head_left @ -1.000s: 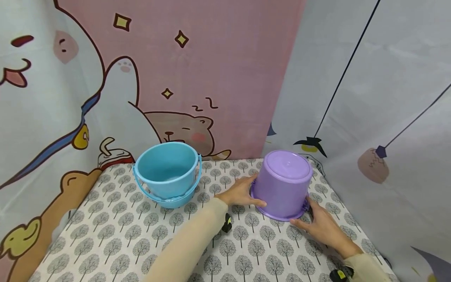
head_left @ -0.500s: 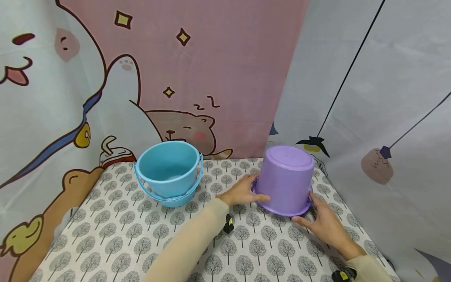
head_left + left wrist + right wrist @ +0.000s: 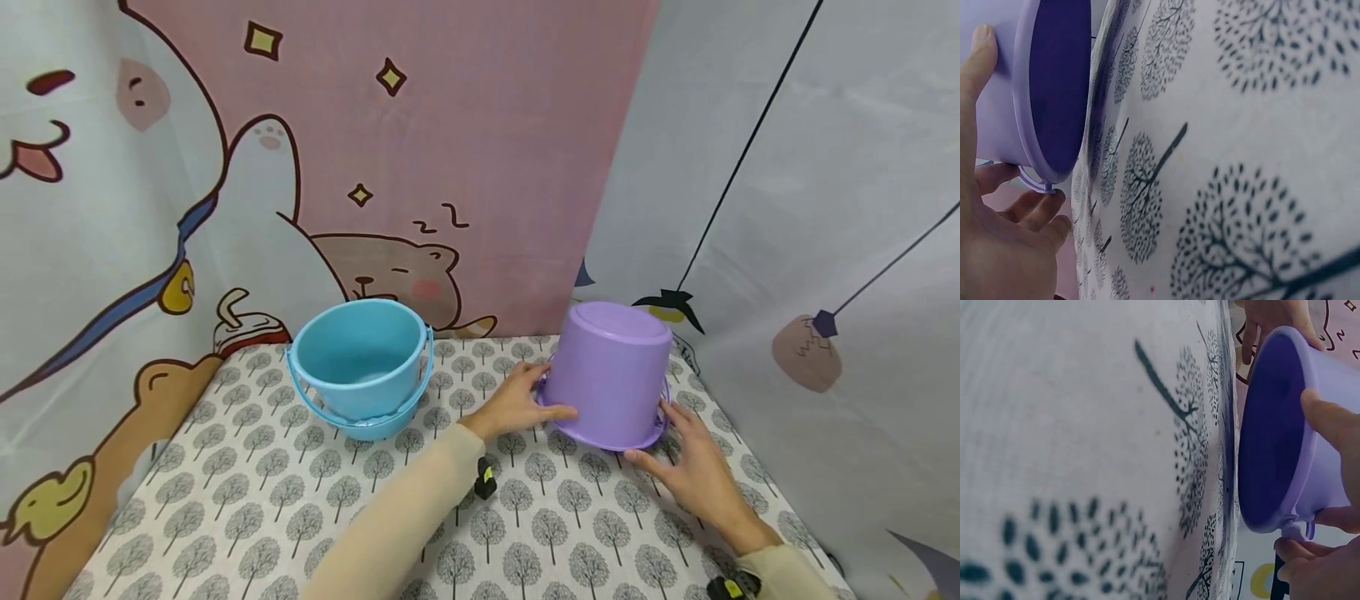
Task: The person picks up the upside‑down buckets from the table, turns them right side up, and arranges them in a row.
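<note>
A purple bucket (image 3: 609,375) is upside down between my two hands, its bottom facing up. The near side of its rim is raised, and both wrist views look into its dark inside above the tablecloth. My left hand (image 3: 512,407) grips its left side, thumb along the wall and fingers by the rim where the purple handle (image 3: 1038,185) attaches. On the right side my right hand (image 3: 697,471) holds it, thumb at the rim and the other fingers around the handle's joint. A light blue bucket (image 3: 360,358) stands upright to the left, handle hanging at its front.
A white tablecloth (image 3: 517,533) printed with grey trees covers the table. Cartoon-printed curtains (image 3: 480,150) rise behind and along the right edge. The blue bucket stands to the left of my left forearm.
The purple bucket has risen a little and moved slightly away from me, with both hands keeping hold of it. The blue bucket has stayed put.
</note>
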A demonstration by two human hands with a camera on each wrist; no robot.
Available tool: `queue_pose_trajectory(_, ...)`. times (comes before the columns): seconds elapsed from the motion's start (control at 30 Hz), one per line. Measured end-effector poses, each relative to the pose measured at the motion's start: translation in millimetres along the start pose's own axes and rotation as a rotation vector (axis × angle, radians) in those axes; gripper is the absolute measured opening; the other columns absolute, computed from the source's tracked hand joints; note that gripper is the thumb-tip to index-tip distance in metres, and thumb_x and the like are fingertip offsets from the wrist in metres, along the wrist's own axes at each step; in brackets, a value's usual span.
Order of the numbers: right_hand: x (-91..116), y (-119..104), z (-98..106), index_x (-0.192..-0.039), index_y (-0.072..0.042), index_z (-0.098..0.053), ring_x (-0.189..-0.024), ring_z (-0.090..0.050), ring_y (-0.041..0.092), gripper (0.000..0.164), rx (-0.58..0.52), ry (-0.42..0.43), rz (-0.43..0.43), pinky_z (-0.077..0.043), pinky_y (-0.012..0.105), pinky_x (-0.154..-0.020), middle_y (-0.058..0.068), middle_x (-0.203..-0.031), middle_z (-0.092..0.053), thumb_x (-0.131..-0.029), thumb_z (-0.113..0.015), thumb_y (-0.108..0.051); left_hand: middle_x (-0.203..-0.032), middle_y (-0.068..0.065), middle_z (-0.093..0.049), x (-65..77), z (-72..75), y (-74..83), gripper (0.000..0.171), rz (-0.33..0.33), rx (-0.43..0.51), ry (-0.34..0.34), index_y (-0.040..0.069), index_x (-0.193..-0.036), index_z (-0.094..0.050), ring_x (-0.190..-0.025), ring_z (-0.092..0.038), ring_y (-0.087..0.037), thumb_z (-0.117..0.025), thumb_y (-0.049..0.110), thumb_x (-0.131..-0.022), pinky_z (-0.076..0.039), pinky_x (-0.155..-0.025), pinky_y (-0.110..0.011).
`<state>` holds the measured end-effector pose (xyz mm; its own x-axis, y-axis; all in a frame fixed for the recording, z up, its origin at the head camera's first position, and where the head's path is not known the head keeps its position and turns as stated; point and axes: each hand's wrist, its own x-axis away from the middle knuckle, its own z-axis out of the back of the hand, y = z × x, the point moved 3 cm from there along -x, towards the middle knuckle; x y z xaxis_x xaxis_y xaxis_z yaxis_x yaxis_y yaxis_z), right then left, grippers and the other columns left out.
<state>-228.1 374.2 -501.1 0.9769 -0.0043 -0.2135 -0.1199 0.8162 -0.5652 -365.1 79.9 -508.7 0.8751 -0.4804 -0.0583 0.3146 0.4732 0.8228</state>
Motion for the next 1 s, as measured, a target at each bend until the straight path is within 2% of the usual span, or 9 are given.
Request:
queue_pose_trajectory(0.2,3.9,-2.2,4.5,-0.185,-0.013,-0.030,-0.160,-0.041,0.075,0.121,-0.052,0.068,0.024,-0.037,0.100,-0.116,0.038,-0.184,-0.035,-0.093,-0.100,-0.047,-0.179,-0.016,-0.046,7.5,10.6,4.7,0.119,-0.022,0.005,-0.009,0.035,-0.184,-0.037,-0.158,-0.057,-0.039,-0.098,0.068,-0.087,-0.051,-0.133,-0.071)
queue_pose_trajectory(0.37,5.7,-5.1,8.3,-0.185,-0.018,-0.033,-0.159,-0.045,0.071,0.117,-0.081,0.101,0.009,-0.038,0.100,-0.116,0.035,-0.182,-0.041,-0.093,-0.100,-0.044,-0.194,-0.021,-0.024,13.6,18.9,6.7,0.118,-0.022,-0.012,-0.004,0.042,-0.183,-0.035,-0.176,-0.037,-0.048,-0.098,0.069,-0.087,-0.038,-0.136,-0.081)
queue_pose_trajectory(0.5,6.6,-6.8,9.9,-0.185,-0.024,-0.034,-0.162,-0.043,0.070,0.113,-0.116,0.114,-0.005,-0.040,0.094,-0.120,0.031,-0.185,-0.040,-0.094,-0.100,-0.042,-0.196,-0.022,-0.011,19.6,24.0,8.3,0.115,-0.013,0.037,-0.001,0.044,-0.183,-0.036,-0.180,-0.024,-0.051,-0.098,0.066,-0.088,-0.031,-0.137,-0.085)
queue_pose_trajectory(0.53,6.8,-7.0,10.4,-0.185,-0.024,-0.035,-0.163,-0.044,0.068,0.112,-0.127,0.123,-0.004,-0.043,0.084,-0.128,0.029,-0.186,-0.040,-0.095,-0.100,-0.042,-0.196,-0.021,-0.010,21.2,25.4,8.9,0.115,-0.014,0.045,0.000,0.044,-0.183,-0.036,-0.181,-0.022,-0.051,-0.098,0.066,-0.088,-0.030,-0.137,-0.085)
queue_pose_trajectory(0.6,6.6,-8.2,11.8,-0.183,-0.022,-0.037,-0.162,-0.048,0.066,0.109,-0.150,0.150,0.016,-0.049,0.051,-0.138,0.026,-0.186,-0.042,-0.095,-0.100,-0.037,-0.196,-0.019,-0.011,24.4,28.0,10.1,0.114,-0.017,0.061,0.001,0.046,-0.182,-0.036,-0.182,-0.020,-0.049,-0.097,0.067,-0.087,-0.028,-0.138,-0.085)
queue_pose_trajectory(0.7,6.6,-10.4,13.5,-0.178,-0.016,-0.045,-0.160,-0.052,0.063,0.100,-0.191,0.206,0.049,-0.038,0.006,-0.127,0.023,-0.184,-0.046,-0.096,-0.100,-0.029,-0.196,-0.016,-0.014,29.1,31.7,11.6,0.112,-0.023,0.074,0.006,0.049,-0.180,-0.038,-0.184,-0.015,-0.044,-0.097,0.066,-0.087,-0.023,-0.139,-0.085)
queue_pose_trajectory(0.77,6.8,-11.8,14.4,-0.172,-0.011,-0.051,-0.161,-0.052,0.059,0.089,-0.214,0.244,0.066,-0.032,-0.004,-0.118,0.024,-0.183,-0.048,-0.097,-0.099,-0.024,-0.196,-0.015,-0.017,31.7,33.7,12.1,0.108,-0.031,0.091,0.015,0.051,-0.179,-0.040,-0.184,-0.015,-0.041,-0.098,0.063,-0.088,-0.024,-0.139,-0.084)
queue_pose_trajectory(0.9,8.0,-12.4,16.3,-0.148,-0.003,-0.067,-0.167,-0.052,0.017,0.059,-0.261,0.303,0.073,-0.038,0.000,-0.121,0.025,-0.181,-0.050,-0.098,-0.096,-0.013,-0.192,-0.009,-0.035,35.2,35.7,12.6,0.100,-0.062,0.155,0.030,0.049,-0.176,-0.048,-0.178,-0.038,-0.039,-0.100,0.054,-0.091,-0.040,-0.139,-0.073)
queue_pose_trajectory(1.0,8.3,-13.4,18.1,-0.131,0.001,-0.071,-0.154,-0.048,-0.014,0.043,-0.294,0.338,0.097,-0.043,0.003,-0.120,0.027,-0.179,-0.052,-0.095,-0.096,-0.004,-0.184,-0.003,-0.050,37.3,36.8,12.9,0.095,-0.072,0.208,0.050,0.044,-0.172,-0.054,-0.167,-0.055,-0.034,-0.101,0.052,-0.090,-0.050,-0.137,-0.062)
